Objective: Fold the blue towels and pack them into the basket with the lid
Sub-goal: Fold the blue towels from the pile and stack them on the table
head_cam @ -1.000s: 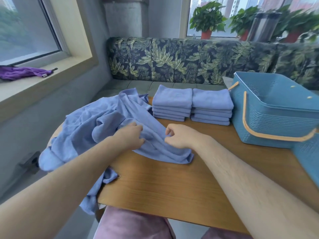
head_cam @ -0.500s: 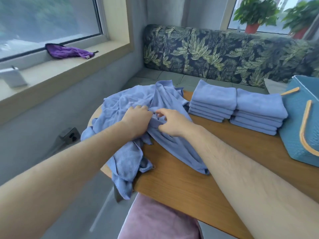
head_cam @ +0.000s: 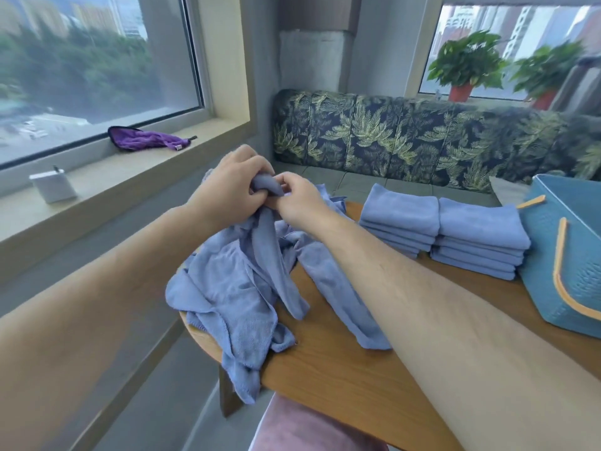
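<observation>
- Our left hand (head_cam: pixel 232 187) and right hand (head_cam: pixel 300 201) both pinch a soft blue cloth towel (head_cam: pixel 270 262) above the brown wooden table (head_cam: pixel 325 369).
- It looks light and floppy (it droops); we think corners hold best.

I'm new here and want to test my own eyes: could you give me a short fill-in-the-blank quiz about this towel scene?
The left hand and right hand grip a ___ towel.
Folded towels sit in ___ stacks beside the basket.
The cloth on the windowsill is ___.
Missing words: blue; two; purple.
</observation>
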`<state>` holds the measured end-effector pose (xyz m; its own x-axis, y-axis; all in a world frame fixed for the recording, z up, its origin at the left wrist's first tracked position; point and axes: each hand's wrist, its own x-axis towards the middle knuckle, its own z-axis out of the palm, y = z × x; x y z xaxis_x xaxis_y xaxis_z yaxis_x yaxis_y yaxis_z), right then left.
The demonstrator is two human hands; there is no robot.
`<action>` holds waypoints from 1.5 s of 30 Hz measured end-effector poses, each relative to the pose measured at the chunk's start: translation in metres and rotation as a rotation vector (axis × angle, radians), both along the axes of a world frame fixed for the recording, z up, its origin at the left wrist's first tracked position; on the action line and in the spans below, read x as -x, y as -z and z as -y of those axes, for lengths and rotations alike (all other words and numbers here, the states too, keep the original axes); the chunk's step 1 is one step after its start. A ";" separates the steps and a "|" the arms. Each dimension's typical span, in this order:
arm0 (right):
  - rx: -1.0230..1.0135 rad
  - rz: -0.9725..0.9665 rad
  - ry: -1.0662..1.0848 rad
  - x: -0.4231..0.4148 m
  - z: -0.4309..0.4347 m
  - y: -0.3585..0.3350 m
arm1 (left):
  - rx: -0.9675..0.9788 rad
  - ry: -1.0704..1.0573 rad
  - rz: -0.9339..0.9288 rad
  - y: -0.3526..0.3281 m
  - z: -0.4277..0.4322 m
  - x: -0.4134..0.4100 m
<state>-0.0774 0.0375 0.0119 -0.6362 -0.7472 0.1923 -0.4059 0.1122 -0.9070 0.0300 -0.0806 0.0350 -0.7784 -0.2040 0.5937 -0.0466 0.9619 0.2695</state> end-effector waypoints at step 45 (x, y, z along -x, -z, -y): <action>-1.004 -0.131 0.323 0.032 -0.186 0.132 | -0.182 -0.295 0.813 0.168 -0.139 0.081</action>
